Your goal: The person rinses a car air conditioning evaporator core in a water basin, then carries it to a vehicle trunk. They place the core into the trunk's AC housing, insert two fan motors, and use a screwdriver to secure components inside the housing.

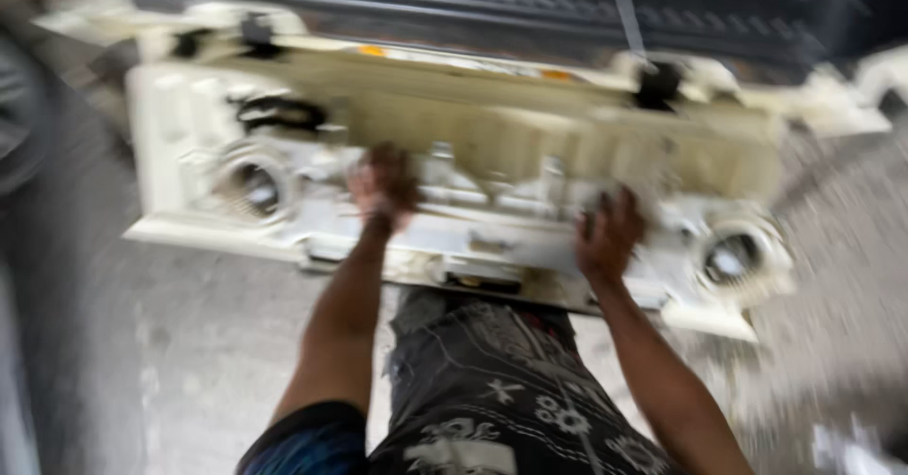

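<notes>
A large cream-white car bumper panel (492, 144) lies inner side up across the view, with a round lamp opening (253, 189) at its left end and another (733, 257) at its right end. My left hand (383, 186) grips the panel's middle ribbing. My right hand (610, 234) holds the near edge further right. The picture is blurred by motion.
The floor (189, 361) is grey concrete. A dark vehicle body (530, 2) runs along the top, behind the panel. My leg in dark patterned shorts (492, 390) is under the panel's near edge. Pale scraps (851, 451) lie at the bottom right.
</notes>
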